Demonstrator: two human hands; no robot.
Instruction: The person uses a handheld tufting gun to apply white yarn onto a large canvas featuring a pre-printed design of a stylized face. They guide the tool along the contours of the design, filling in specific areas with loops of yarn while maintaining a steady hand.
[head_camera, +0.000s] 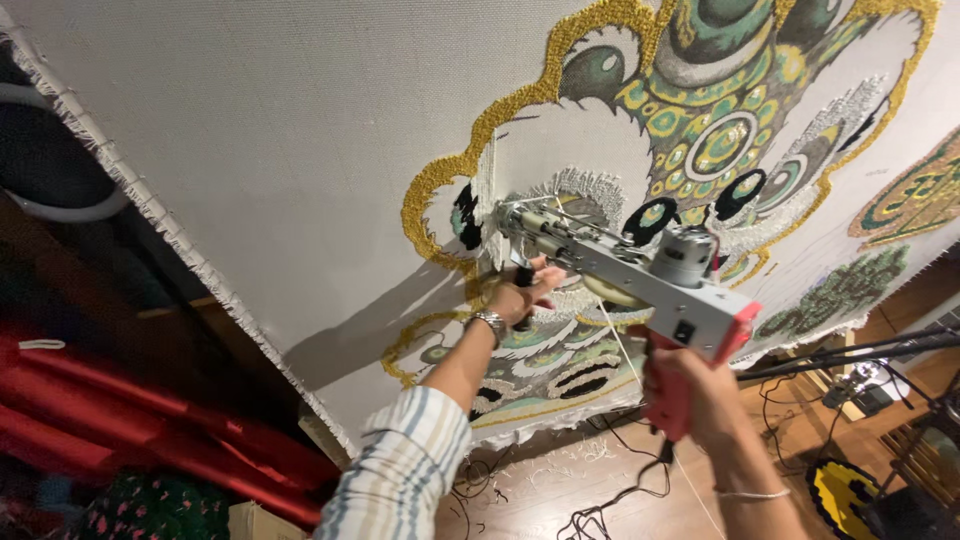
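Observation:
I hold a grey tufting gun (640, 275) with a red grip against a large stretched white cloth (300, 150). My right hand (690, 395) is wrapped around the red rear handle. My left hand (522, 293), with a metal watch on the wrist, grips the black front handle under the barrel. The gun's needle tip (500, 215) touches the cloth at the edge of a tufted design (700, 130) in gold, green, white and black. A thin yarn strand runs down from the gun.
The cloth's frayed left edge (150, 210) runs diagonally. Red fabric (120, 410) lies at lower left. Cables and yarn scraps (590, 500) litter the wooden floor. A black stand (860, 355) and a small yellow-and-black rug (840, 490) are at lower right.

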